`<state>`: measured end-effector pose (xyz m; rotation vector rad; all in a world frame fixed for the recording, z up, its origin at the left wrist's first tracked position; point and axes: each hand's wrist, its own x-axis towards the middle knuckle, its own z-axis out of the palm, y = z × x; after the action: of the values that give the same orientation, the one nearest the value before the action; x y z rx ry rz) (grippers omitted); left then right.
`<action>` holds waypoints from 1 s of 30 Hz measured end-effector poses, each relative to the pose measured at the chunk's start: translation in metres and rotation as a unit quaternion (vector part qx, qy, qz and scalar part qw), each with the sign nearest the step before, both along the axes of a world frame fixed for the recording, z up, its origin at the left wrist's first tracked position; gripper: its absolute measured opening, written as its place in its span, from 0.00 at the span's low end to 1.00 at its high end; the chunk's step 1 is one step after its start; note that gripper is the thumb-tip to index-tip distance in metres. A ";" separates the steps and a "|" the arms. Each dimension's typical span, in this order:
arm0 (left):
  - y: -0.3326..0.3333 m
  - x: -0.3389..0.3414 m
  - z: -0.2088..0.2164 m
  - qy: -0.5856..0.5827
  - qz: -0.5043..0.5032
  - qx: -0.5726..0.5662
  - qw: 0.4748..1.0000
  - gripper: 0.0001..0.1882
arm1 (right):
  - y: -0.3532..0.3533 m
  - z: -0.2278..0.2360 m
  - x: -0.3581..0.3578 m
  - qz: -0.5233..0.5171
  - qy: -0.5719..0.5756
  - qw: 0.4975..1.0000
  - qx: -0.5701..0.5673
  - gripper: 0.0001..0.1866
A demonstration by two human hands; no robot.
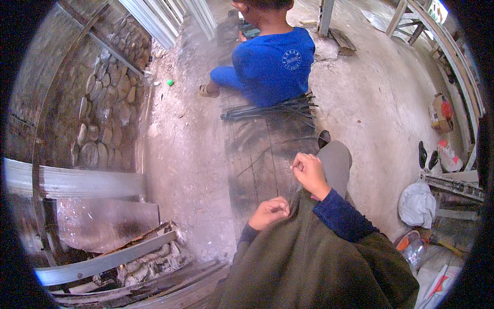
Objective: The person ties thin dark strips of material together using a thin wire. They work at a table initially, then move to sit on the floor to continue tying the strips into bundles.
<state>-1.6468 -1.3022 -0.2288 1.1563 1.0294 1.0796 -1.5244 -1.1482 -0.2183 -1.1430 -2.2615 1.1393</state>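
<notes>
My left hand [271, 212] rests low over my lap, its fingers curled together against the dark olive cloth [309, 257] that covers me. Farther forward and to the right, my right hand [310, 171] is raised near my knee with thumb and fingertips pinched. Whatever either hand grips, if anything, is too small to make out. Ahead of both hands a bundle of thin dark strips [270, 109] lies across the wooden bench [252, 154]. One thin, curved dark line runs over the boards nearer to me.
A person in a blue shirt [280, 64] sits at the bench's far end, holding a dark device [250, 32]. A green ball [170, 82] lies on the floor at left, near a stone wall [105, 103]. At right are a white bag [417, 204], sandals [423, 154] and a cardboard box [441, 114].
</notes>
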 end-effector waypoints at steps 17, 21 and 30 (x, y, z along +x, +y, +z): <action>0.004 -0.018 -0.002 0.189 0.479 -0.186 0.837 0.06 | -0.018 0.041 0.013 0.381 0.211 0.800 -0.413 0.07; 0.007 -0.011 -0.007 0.167 0.471 -0.163 0.851 0.05 | -0.014 0.033 0.018 0.287 0.176 0.828 -0.449 0.06; 0.005 0.010 -0.006 0.130 0.307 -0.119 0.935 0.03 | -0.007 0.010 0.016 0.060 0.168 0.935 -0.306 0.10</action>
<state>-1.6364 -1.2976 -0.2350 0.8035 1.7564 1.2504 -1.5084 -1.1552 -0.2079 -0.9108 -1.7730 2.0083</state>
